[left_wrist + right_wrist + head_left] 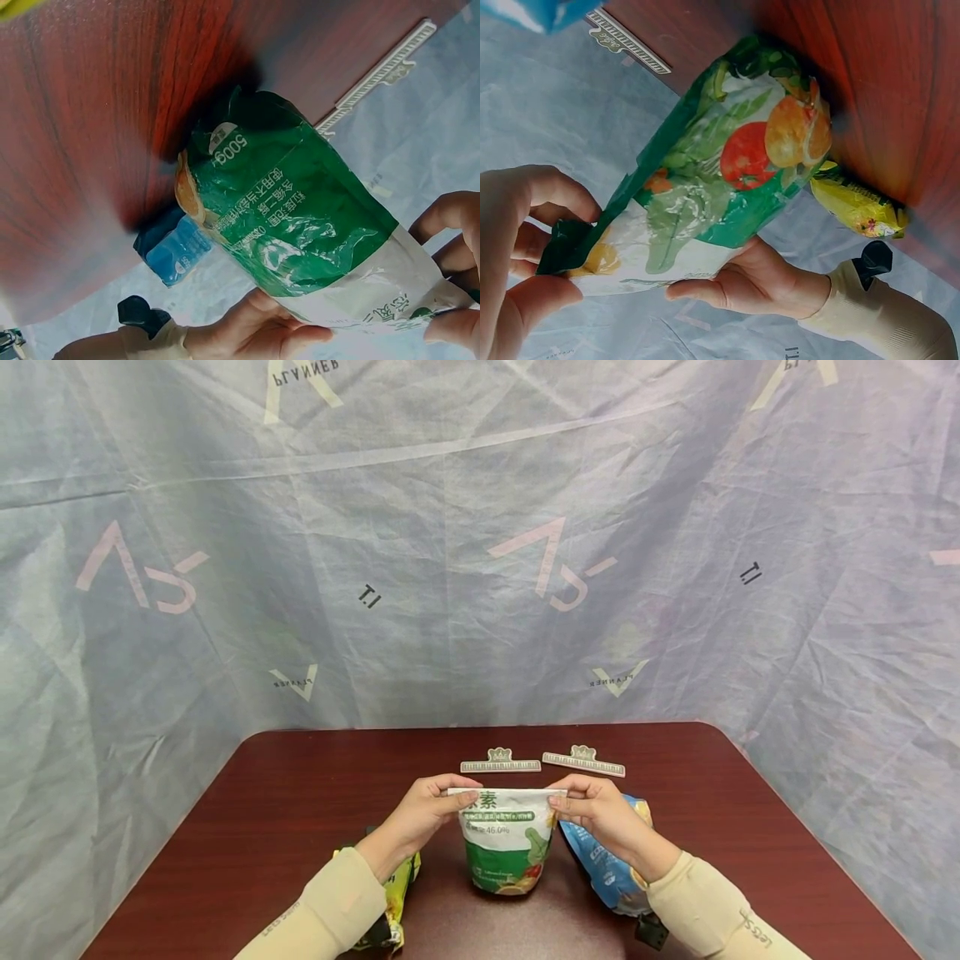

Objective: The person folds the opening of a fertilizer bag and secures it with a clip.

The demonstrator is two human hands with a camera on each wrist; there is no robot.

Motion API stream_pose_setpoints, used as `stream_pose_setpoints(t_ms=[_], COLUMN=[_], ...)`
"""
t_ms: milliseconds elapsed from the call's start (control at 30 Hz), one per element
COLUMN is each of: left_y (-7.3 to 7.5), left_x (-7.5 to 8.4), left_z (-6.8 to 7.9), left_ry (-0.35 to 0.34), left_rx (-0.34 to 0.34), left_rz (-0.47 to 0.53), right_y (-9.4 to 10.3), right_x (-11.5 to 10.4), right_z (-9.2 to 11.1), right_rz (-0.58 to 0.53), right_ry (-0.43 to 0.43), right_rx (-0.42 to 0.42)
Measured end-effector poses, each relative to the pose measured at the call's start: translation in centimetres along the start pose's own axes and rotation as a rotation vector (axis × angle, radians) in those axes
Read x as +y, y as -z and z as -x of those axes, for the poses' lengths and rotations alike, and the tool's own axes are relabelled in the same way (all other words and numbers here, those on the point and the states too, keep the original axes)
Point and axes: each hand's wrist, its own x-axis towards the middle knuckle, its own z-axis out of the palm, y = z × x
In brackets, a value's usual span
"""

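Note:
Between my two hands is a green and white plastic bag [501,852], printed with vegetables and "500g". My left hand [427,814] pinches its left top corner, thumb in front and fingers behind. The right top corner is pinched the same way by my right hand [600,814]. The top edge is stretched straight and flat between them, and the bag hangs upright, its base close over the table. In the right wrist view, the fingers of my right hand [529,240] grip the folded green side of the bag [705,172].
Beyond the bag, two pale ruler-like sealing clips [501,762] [583,761] lie on the dark red table [315,793]. A blue bag [611,868] lies partly behind my right forearm. At the left, a yellow bag [401,893] is partly hidden by my left arm. Grey cloth [450,568] surrounds the table.

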Motion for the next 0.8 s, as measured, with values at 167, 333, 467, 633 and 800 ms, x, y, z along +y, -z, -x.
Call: stream_pose_setpoints(t_ms=[167, 333, 467, 633, 800], left_y=[0.13, 0.22, 0.26, 0.5, 0.59], left_x=[0.12, 0.27, 0.34, 0.19, 0.11], left_z=[0.12, 0.1, 0.07, 0.05, 0.14], left_ry=[-0.003, 0.023, 0.04, 0.057, 0.051], left_rx=[-0.024, -0.04, -0.05, -0.062, -0.069], left_rz=[0.017, 0.051, 0.066, 0.081, 0.109], right_y=[0.04, 0.14, 0.19, -0.01, -0.17], right_x=[-0.09, -0.08, -0.1, -0.11, 0.01], right_z=[0.01, -0.14, -0.19, -0.15, -0.21], right_rz=[-0.024, -0.055, -0.072, -0.082, -0.085], right_ry=[-0.002, -0.012, -0.023, -0.028, -0.028], right_rx=[-0.014, -0.014, -0.016, -0.014, -0.008])
